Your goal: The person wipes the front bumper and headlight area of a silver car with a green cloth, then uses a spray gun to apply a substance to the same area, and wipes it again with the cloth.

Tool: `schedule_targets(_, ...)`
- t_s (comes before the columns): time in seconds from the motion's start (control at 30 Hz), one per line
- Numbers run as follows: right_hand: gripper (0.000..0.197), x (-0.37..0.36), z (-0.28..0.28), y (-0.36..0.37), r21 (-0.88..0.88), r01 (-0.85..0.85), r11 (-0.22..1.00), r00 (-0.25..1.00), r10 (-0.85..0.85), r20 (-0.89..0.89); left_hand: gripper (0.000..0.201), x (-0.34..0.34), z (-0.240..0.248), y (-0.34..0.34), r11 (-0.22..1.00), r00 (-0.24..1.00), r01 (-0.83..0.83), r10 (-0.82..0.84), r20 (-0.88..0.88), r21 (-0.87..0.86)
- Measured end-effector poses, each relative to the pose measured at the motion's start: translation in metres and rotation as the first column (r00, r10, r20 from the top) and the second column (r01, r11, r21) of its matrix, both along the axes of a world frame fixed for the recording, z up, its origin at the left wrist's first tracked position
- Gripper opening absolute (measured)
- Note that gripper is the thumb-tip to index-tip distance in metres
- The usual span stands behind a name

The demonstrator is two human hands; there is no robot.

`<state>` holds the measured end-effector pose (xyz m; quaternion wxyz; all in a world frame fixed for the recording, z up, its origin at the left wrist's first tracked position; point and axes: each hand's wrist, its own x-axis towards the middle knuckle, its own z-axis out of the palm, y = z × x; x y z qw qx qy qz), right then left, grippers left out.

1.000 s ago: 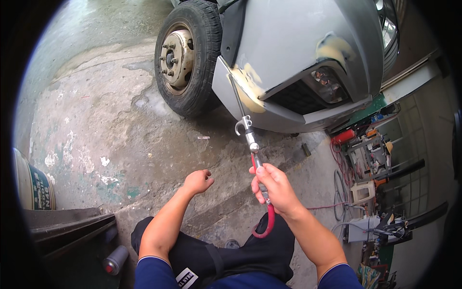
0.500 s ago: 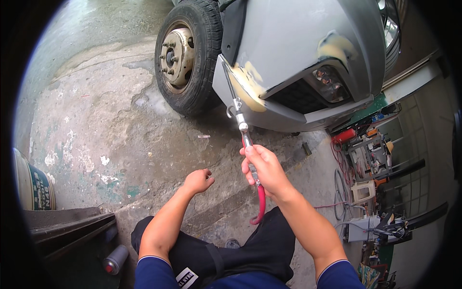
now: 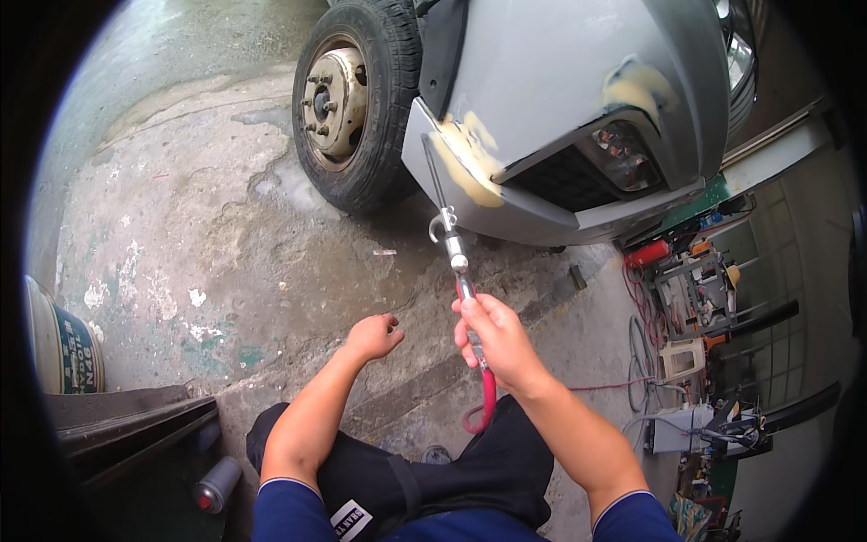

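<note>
Ahead of my right hand [image 3: 499,340] points a silver metal tool [image 3: 455,246] with a long thin dark rod [image 3: 438,185], the fingers clamped around its near end; a smooth red hose [image 3: 489,397] hangs below them. Left hand [image 3: 370,340]: fingers slightly apart, nothing seen held. Farther out, the rod overlaps a grey body panel [image 3: 560,54] beside a smeared beige patch [image 3: 477,185]; contact cannot be told. Judgement: I'd steady the wrist, give the hose slack, keep the rod off the patch.
</note>
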<state>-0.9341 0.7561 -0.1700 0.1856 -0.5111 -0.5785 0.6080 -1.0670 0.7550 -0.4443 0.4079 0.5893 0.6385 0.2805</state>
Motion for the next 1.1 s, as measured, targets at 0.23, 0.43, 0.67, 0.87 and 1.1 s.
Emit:
schedule_targets(0.23,0.032,0.029,0.004,-0.03,-0.003,0.023,1.0,0.999,-0.023,-0.03,0.04,-0.001,-0.006,0.0,1.0,1.0,-0.017,0.017,-0.006,0.018)
schedule_targets(0.43,0.031,0.048,0.007,-0.049,-0.029,0.039,0.999,0.999,-0.039,-0.013,0.04,0.001,-0.005,0.001,1.0,1.0,-0.014,0.014,0.002,0.015)
schedule_targets(0.67,0.03,0.07,0.014,-0.067,-0.048,0.073,0.996,0.997,-0.074,-0.031,0.04,0.0,0.001,0.0,1.0,1.0,-0.008,0.008,-0.007,-0.003)
schedule_targets(0.87,0.03,0.076,0.013,-0.074,-0.065,0.064,0.996,0.998,-0.066,-0.024,0.041,-0.001,0.004,-0.001,1.0,1.0,0.005,-0.005,-0.009,-0.016)
schedule_targets(1.1,0.031,0.062,0.002,-0.062,-0.095,0.052,0.994,0.998,-0.056,-0.042,0.04,0.0,0.007,-0.002,1.0,1.0,-0.006,0.006,-0.021,-0.016)
